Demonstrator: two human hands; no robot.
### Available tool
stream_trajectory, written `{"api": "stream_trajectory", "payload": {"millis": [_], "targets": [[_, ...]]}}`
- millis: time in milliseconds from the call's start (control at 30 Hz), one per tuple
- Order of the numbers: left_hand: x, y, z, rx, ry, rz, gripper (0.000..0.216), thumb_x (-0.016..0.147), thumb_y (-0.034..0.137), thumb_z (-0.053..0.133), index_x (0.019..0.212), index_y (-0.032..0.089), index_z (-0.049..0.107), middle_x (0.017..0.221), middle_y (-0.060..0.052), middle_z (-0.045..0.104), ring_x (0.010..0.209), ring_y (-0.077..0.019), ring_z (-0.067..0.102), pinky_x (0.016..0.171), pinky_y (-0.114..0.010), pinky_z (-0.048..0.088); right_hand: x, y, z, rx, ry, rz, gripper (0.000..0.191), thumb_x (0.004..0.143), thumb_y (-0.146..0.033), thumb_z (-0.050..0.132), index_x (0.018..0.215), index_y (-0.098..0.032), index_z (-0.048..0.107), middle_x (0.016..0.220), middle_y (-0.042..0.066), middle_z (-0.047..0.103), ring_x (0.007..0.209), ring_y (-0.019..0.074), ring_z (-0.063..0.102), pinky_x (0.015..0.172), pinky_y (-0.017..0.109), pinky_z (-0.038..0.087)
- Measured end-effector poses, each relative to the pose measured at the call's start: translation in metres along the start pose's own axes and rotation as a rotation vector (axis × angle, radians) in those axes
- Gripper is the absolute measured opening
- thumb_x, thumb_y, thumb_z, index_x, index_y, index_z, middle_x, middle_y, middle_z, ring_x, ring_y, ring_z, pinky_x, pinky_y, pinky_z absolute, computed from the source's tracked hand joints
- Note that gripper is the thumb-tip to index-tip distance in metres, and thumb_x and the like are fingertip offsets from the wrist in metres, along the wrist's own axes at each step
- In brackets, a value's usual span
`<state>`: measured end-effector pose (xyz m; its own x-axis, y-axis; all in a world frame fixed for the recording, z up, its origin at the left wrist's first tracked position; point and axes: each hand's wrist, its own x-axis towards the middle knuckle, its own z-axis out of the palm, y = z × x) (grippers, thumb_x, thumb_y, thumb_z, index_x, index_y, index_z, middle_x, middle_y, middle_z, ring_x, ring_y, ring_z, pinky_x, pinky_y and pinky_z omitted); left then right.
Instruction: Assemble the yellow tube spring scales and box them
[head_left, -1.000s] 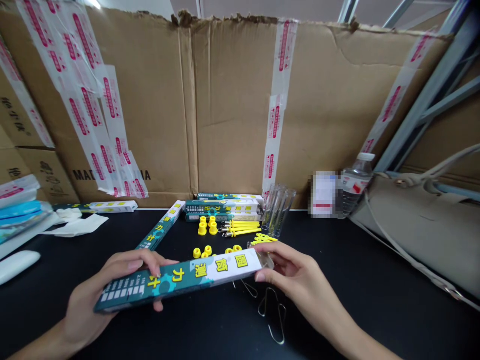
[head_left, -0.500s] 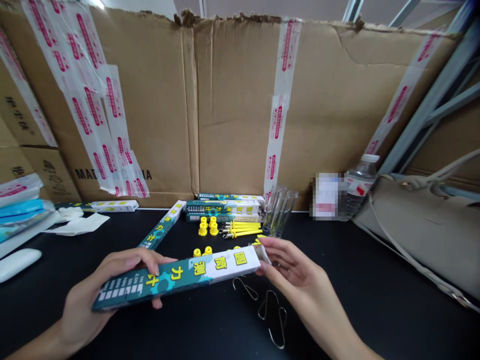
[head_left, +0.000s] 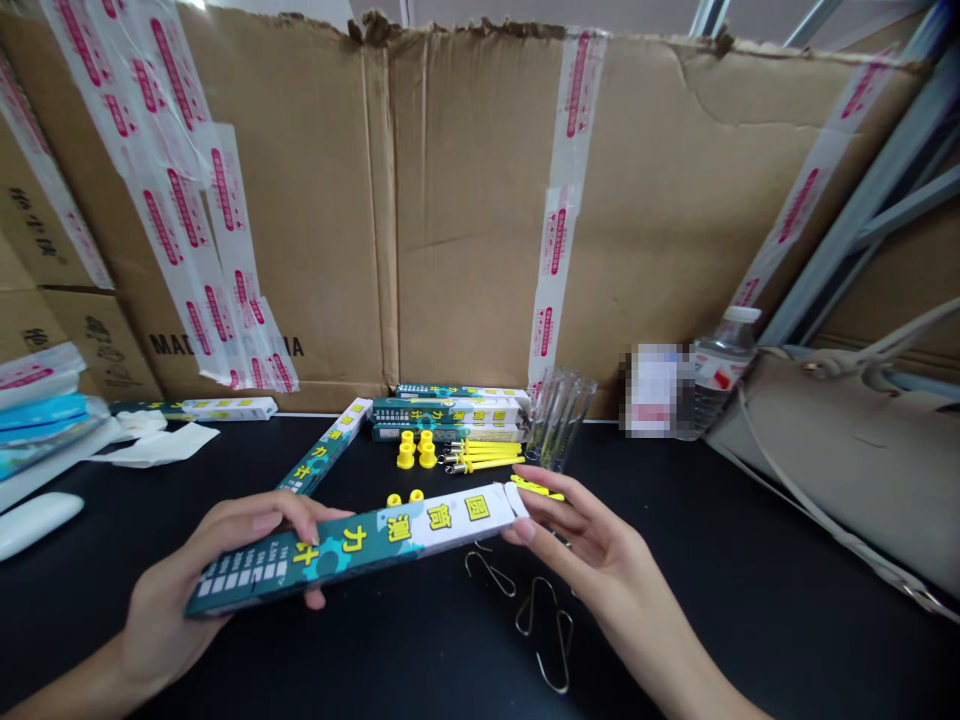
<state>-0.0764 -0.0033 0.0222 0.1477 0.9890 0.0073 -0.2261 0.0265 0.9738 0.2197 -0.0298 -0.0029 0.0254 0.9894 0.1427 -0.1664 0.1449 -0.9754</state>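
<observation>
A long, narrow green-and-white cardboard box [head_left: 360, 545] with yellow lettering is held slightly tilted above the black table. My left hand [head_left: 180, 585] is wrapped around its green end. At the white end, my right hand [head_left: 592, 560] has its thumb and fingertips closed around the end flap [head_left: 516, 502]. Just behind that hand lie small yellow pieces [head_left: 538, 488]. Bent metal wire hooks [head_left: 551, 635] rest on the table below the box. Beyond the box stand yellow plastic caps [head_left: 416, 450], beside yellow rods with metal ends [head_left: 487, 455].
Matching boxes [head_left: 450, 412] are stacked at the back, with another box [head_left: 326, 450] lying diagonally. Clear tubes [head_left: 561, 420] lean by the large cardboard wall [head_left: 480, 230]. On the right are a water bottle [head_left: 720, 370] and a grey bag [head_left: 847, 460]; white paper [head_left: 165, 447] lies left.
The end flap, which stuck out from the box before, now sits closer against its opening. My right hand has shifted slightly left with it; my left hand keeps its hold.
</observation>
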Motion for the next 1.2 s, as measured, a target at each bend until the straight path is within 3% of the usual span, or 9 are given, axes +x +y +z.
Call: {"api": "stream_trajectory", "payload": {"millis": [67,167,300,400,600,800,1200], "targets": [[0.000,-0.001,-0.002,0.014,-0.021,-0.018,0.025,0.083,0.033,0.064,0.072,0.016,0.079,0.093,-0.010,0.075,0.070,-0.0283,0.068,0.063,-0.035,0.062,0.000,0.000,0.001,-0.031,0.004,-0.039,0.032,0.081,-0.041,0.078,0.108,-0.026,0.069,0.106,0.004,0.075,0.103,0.0199,0.069,0.089,0.028,0.057],[-0.001,-0.003,-0.006,0.050,-0.031,0.028,0.026,0.084,0.037,0.065,0.073,0.018,0.080,0.093,-0.008,0.075,0.070,-0.0283,0.070,0.068,-0.034,0.061,-0.001,-0.001,0.001,-0.126,-0.008,-0.089,0.026,0.082,-0.041,0.077,0.102,-0.024,0.072,0.103,0.005,0.075,0.101,0.0194,0.069,0.088,0.027,0.057],[0.000,-0.004,-0.009,0.095,-0.063,0.029,0.029,0.084,0.044,0.066,0.075,0.020,0.080,0.094,-0.007,0.076,0.069,-0.0280,0.071,0.072,-0.033,0.060,-0.001,-0.001,0.001,-0.116,0.012,-0.027,0.028,0.084,-0.045,0.074,0.100,-0.022,0.072,0.103,0.005,0.074,0.092,0.0189,0.071,0.085,0.028,0.059],[0.001,-0.004,-0.011,0.116,-0.102,-0.002,0.031,0.081,0.048,0.069,0.073,0.019,0.079,0.100,-0.008,0.077,0.064,-0.0262,0.071,0.075,-0.033,0.059,-0.001,-0.001,0.001,-0.056,0.027,-0.017,0.030,0.079,-0.042,0.079,0.100,-0.023,0.070,0.102,0.005,0.074,0.098,0.0206,0.070,0.084,0.029,0.059],[0.002,-0.005,-0.013,0.118,-0.079,0.004,0.030,0.081,0.047,0.069,0.074,0.019,0.079,0.098,-0.008,0.077,0.068,-0.0284,0.072,0.076,-0.034,0.059,-0.001,-0.004,0.002,0.010,0.031,0.056,0.036,0.078,-0.043,0.080,0.105,-0.020,0.071,0.106,0.007,0.074,0.104,0.0242,0.070,0.086,0.031,0.061],[0.002,-0.004,-0.015,0.126,-0.109,-0.021,0.031,0.082,0.046,0.067,0.073,0.019,0.079,0.102,-0.008,0.078,0.064,-0.0271,0.072,0.076,-0.031,0.057,0.001,-0.003,0.001,0.097,0.041,0.090,0.036,0.078,-0.039,0.082,0.107,-0.019,0.073,0.104,0.006,0.076,0.096,0.0219,0.073,0.088,0.033,0.061],[0.004,-0.004,-0.016,0.245,-0.195,0.048,0.034,0.087,0.044,0.060,0.074,0.018,0.077,0.109,-0.012,0.075,0.065,-0.0273,0.072,0.071,-0.033,0.057,0.000,-0.003,0.003,0.028,0.033,0.034,0.027,0.075,-0.040,0.083,0.089,-0.019,0.075,0.103,0.007,0.076,0.101,0.0265,0.072,0.089,0.038,0.062]]}}
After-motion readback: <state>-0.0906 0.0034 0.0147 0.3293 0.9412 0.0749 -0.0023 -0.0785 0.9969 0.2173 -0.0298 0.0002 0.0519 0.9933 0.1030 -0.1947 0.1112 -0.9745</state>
